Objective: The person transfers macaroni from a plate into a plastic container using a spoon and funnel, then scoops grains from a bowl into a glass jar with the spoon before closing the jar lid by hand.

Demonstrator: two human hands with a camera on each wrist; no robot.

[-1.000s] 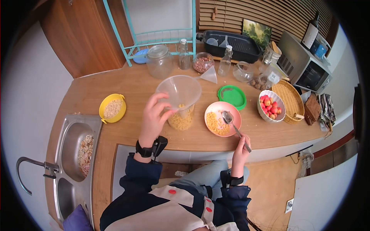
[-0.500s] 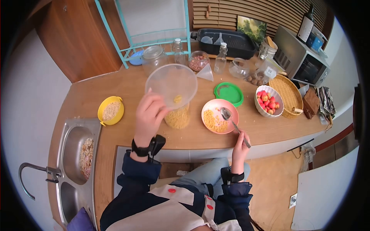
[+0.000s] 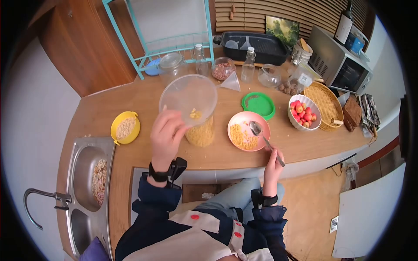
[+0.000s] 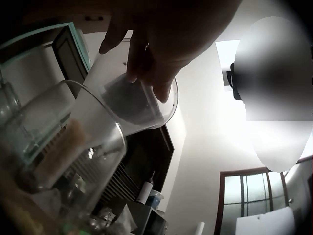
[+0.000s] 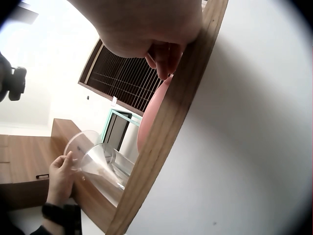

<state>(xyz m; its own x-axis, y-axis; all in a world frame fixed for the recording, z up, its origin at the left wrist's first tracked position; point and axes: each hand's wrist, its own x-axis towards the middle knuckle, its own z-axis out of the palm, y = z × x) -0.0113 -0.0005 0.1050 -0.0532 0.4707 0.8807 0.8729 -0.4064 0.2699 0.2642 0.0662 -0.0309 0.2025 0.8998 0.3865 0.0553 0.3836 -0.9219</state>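
Observation:
My left hand point(image 3: 166, 138) grips the rim of a large clear funnel point(image 3: 185, 93). Its wide mouth tilts toward me, with a few yellow kernels point(image 3: 195, 114) low inside. In the right wrist view, the funnel's cone point(image 5: 100, 159) reaches into the mouth of a glass jar. That jar point(image 3: 202, 134) stands below, holding more yellow kernels. My right hand point(image 3: 272, 167) pinches the handle of a metal spoon point(image 3: 256, 128). The spoon's bowl rests in a pink plate point(image 3: 249, 119), beside a thin spread of yellow kernels point(image 3: 240, 137).
A green lid point(image 3: 260, 106) lies behind the plate, and a white bowl of small red fruit point(image 3: 305, 116) stands to its right. Behind the funnel are a small funnel point(image 3: 231, 82), glass bottles and jars. A yellow bowl of flakes point(image 3: 126, 127) sits left, by the sink point(image 3: 78, 169).
My left hand has shifted the large funnel leftward and tilted its mouth. The kernels inside it show lower down. My right hand and the spoon stay almost where they were at the plate.

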